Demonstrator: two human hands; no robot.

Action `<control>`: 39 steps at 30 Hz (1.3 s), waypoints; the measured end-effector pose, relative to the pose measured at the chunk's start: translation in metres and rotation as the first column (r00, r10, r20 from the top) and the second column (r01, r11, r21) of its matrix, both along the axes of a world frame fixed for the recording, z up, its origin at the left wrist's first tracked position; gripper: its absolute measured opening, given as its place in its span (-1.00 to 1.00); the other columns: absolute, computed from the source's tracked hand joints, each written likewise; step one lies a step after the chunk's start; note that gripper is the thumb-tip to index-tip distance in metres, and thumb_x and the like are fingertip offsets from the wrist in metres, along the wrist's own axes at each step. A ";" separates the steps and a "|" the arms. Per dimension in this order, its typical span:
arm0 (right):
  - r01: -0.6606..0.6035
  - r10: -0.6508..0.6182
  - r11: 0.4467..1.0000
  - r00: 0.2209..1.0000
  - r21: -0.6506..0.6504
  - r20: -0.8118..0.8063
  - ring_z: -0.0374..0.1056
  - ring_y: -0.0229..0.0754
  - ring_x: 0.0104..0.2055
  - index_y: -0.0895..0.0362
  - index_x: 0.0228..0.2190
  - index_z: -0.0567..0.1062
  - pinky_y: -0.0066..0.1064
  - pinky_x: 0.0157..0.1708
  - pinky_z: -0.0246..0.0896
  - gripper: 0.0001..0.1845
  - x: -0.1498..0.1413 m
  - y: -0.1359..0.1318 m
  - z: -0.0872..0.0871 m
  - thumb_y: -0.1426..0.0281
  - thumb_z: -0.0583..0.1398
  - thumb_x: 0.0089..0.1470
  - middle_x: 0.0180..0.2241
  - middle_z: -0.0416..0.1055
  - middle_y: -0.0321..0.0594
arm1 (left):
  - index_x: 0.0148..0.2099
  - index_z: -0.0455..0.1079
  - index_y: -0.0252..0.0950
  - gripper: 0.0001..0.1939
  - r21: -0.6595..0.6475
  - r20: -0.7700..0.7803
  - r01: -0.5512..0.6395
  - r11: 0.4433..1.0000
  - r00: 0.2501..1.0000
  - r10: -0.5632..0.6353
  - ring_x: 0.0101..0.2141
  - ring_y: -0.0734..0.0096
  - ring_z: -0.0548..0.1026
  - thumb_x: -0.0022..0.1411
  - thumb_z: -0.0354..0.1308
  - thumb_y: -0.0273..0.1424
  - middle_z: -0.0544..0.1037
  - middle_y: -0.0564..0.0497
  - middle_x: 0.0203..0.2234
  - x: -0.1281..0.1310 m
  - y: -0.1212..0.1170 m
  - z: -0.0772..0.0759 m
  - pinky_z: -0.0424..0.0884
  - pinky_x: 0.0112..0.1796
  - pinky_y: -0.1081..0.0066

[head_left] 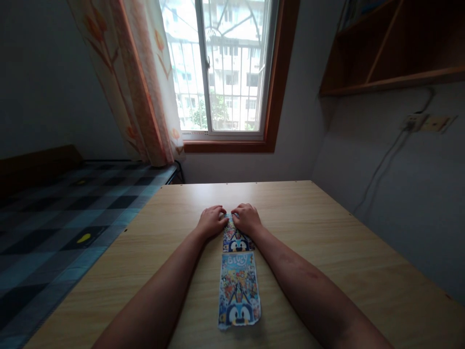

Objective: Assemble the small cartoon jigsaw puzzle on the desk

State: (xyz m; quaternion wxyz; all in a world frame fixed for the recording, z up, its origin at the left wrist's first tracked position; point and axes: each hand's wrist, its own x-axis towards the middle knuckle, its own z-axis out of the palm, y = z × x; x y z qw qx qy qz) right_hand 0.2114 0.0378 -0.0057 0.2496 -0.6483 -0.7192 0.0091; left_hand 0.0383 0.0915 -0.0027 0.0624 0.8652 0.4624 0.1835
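Two colourful cartoon picture sheets lie in a line down the middle of the wooden table. The near sheet (239, 286) has "BLUEY" at its top, a blue dog face at the bottom, and a ragged lower edge slightly raised off the wood. Beyond it is the far sheet (236, 240), with a similar dog face. My left hand (212, 222) is at the far sheet's upper left, fingers curled and thumb on its edge. Opposite, my right hand (247, 219) grips the upper right with bent fingers. Both hands partly cover the sheet's top.
The wooden table (163, 228) reaches towards a wall with a barred window (232, 72). To the left is a bed with a checked cover (105, 203), below a flowered curtain (134, 82). At right, a socket with a cable (414, 122) sits under a wall shelf (392, 80).
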 end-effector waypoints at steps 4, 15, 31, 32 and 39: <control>0.010 -0.010 1.000 1.000 -0.013 0.017 0.34 -0.04 0.03 0.00 -0.13 0.65 -0.25 0.07 0.13 -0.69 0.000 0.000 0.001 0.30 0.14 0.21 -0.08 0.54 -0.17 | -0.08 0.54 -0.22 -0.74 0.038 0.008 0.003 0.999 1.000 -0.003 -0.01 0.18 0.50 0.25 0.15 -0.26 0.58 -0.08 -0.04 0.001 -0.005 0.001 0.34 0.08 0.26; -0.011 0.011 1.000 0.998 0.005 0.065 0.32 -0.03 0.01 0.02 -0.10 0.62 -0.26 0.01 0.15 -0.69 -0.001 -0.010 -0.001 0.32 0.12 0.21 -0.09 0.53 -0.13 | -0.20 0.58 -0.21 -0.79 0.060 -0.035 -0.071 0.996 0.997 0.073 -0.03 0.14 0.50 0.24 0.14 -0.30 0.58 -0.11 -0.10 0.010 -0.021 0.008 0.38 0.05 0.25; -0.034 0.034 0.999 0.997 -0.002 0.063 0.32 -0.05 0.00 0.01 -0.13 0.62 -0.27 0.01 0.14 -0.72 -0.003 -0.009 -0.001 0.32 0.14 0.21 -0.12 0.52 -0.15 | -0.21 0.53 -0.22 -0.81 0.023 0.076 -0.112 0.993 0.991 0.110 -0.02 0.11 0.49 0.18 0.21 -0.26 0.58 -0.10 -0.12 0.009 -0.013 -0.004 0.35 0.07 0.22; -0.035 0.035 0.999 0.997 -0.003 0.064 0.32 -0.05 0.00 0.01 -0.14 0.62 -0.27 0.00 0.14 -0.72 -0.003 -0.009 -0.001 0.32 0.14 0.21 -0.13 0.51 -0.14 | -0.21 0.53 -0.22 -0.80 0.024 0.080 -0.106 0.994 0.991 0.104 -0.03 0.11 0.49 0.18 0.22 -0.23 0.58 -0.10 -0.14 0.008 -0.013 -0.005 0.36 0.06 0.22; -0.041 0.041 0.999 0.997 -0.003 0.065 0.30 -0.04 -0.01 0.02 -0.15 0.61 -0.27 -0.01 0.12 -0.73 -0.004 -0.011 0.000 0.32 0.15 0.20 -0.13 0.50 -0.13 | -0.19 0.57 -0.25 -0.72 -0.055 0.061 -0.147 0.988 0.987 0.150 0.07 0.11 0.46 0.14 0.30 -0.18 0.56 -0.13 -0.02 0.009 -0.006 -0.005 0.31 0.13 0.27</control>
